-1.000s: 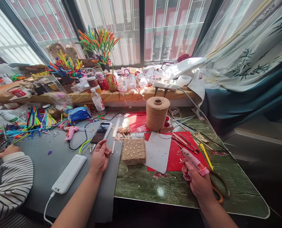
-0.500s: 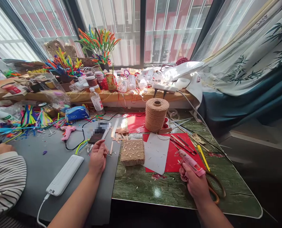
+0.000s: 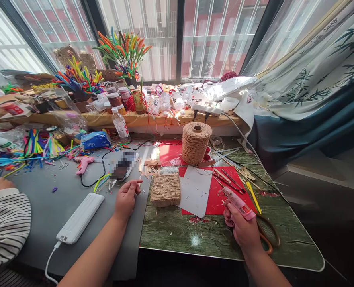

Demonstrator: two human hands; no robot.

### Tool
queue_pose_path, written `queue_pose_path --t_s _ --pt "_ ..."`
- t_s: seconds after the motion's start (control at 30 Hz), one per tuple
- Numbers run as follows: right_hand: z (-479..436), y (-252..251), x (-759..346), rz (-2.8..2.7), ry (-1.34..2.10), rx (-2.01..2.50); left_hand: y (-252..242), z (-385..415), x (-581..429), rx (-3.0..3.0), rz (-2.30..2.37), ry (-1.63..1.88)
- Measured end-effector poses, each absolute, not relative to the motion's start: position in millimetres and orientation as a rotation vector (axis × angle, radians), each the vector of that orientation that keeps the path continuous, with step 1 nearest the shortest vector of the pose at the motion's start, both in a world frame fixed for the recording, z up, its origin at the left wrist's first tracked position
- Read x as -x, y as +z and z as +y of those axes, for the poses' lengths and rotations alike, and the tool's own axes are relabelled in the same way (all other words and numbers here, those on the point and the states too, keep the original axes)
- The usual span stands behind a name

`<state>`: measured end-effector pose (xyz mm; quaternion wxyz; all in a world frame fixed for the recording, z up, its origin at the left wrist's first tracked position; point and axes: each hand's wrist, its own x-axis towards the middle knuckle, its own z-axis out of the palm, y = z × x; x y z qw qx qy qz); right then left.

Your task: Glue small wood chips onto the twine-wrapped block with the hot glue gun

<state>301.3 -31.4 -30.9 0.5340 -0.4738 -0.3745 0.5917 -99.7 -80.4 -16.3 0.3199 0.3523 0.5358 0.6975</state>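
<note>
My left hand [image 3: 126, 201] is over the grey table part, its thumb and index finger pressed together at a small, thin piece too small to make out. To its right a twine-wrapped block [image 3: 165, 190] lies with small pale chips scattered on top. My right hand [image 3: 239, 223] grips a pink glue gun [image 3: 238, 202], its nozzle pointing up and left over red paper [image 3: 221, 203]. A white sheet [image 3: 195, 191] lies between the block and the glue gun. Behind stands a large twine spool [image 3: 196, 143].
Scissors with brown handles [image 3: 268, 235] lie beside my right hand. A yellow cutter [image 3: 253, 197], wooden sticks [image 3: 150, 167], a phone [image 3: 121, 171], a white power bank [image 3: 80, 217] and another pink glue gun [image 3: 84, 164] are around. A person's striped sleeve [image 3: 6, 231] is at far left.
My left hand has moved slightly right and down, towards the twine-wrapped block, and now its fingertips point right. My right hand still holds the glue gun in about the same place.
</note>
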Motion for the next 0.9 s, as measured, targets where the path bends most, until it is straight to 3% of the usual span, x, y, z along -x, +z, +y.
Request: queue_pose_path --t_s 0.33,0.9 --pt "-32 -29 -301 -0.885 1.426 1.086 -7 -98 78 -2.164 1.628 1.431" --pt "-29 -32 -301 -0.894 1.392 1.125 -8 -92 77 -2.124 1.648 1.413"
